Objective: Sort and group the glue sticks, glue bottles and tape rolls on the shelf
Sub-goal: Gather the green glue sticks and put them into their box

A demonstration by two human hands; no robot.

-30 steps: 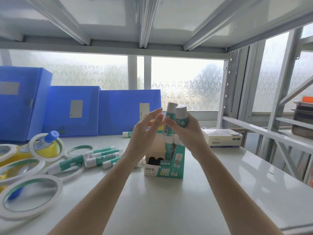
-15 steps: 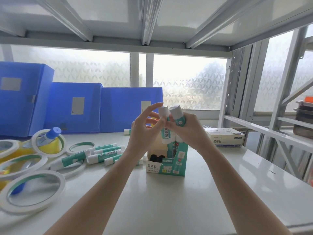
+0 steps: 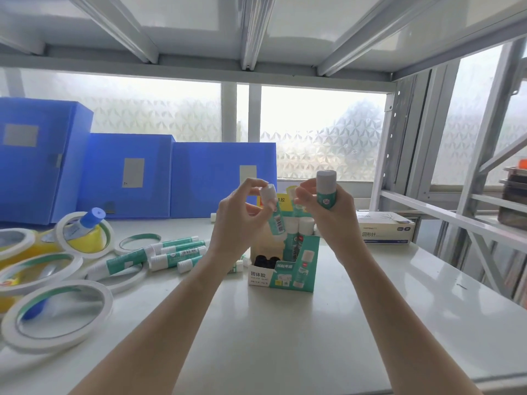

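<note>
Hands are raised at the centre of the frame, above an open glue-stick box on the white shelf. A slim glue stick is pinched by its cap in the left hand; a thicker glue stick is gripped upright in the right hand. Loose glue sticks, tape rolls and a blue-capped glue bottle are scattered at lower left. Judged step: sticks being boxed. Each stick would next be lowered upright into a free slot.

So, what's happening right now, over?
Left hand holds a slim glue stick. Right hand holds a fat one, above the display box. Nothing blocking.
</note>
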